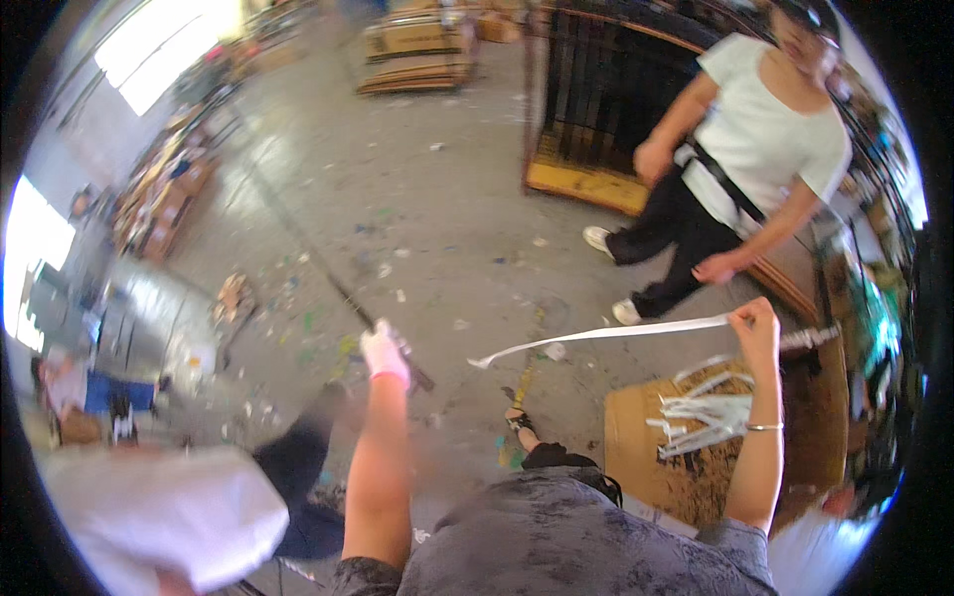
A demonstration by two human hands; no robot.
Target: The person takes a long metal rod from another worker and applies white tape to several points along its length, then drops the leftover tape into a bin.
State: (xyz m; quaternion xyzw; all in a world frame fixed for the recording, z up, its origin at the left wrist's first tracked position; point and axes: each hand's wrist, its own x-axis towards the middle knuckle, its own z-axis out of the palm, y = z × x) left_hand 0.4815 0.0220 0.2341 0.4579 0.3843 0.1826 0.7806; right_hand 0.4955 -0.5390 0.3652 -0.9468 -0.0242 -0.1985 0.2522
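Several white strips [704,417] lie on the cardboard box [628,437].

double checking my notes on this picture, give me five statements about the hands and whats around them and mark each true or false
1. The left hand wears a glove and grips a long rod. True.
2. The strip in the right hand is blue. False: the right hand holds a white strip.
3. More white strips lie on the cardboard. True.
4. A bracelet is worn on the left wrist. False: the bracelet is on the right wrist.
5. The person standing ahead wears a white top and dark trousers. True.
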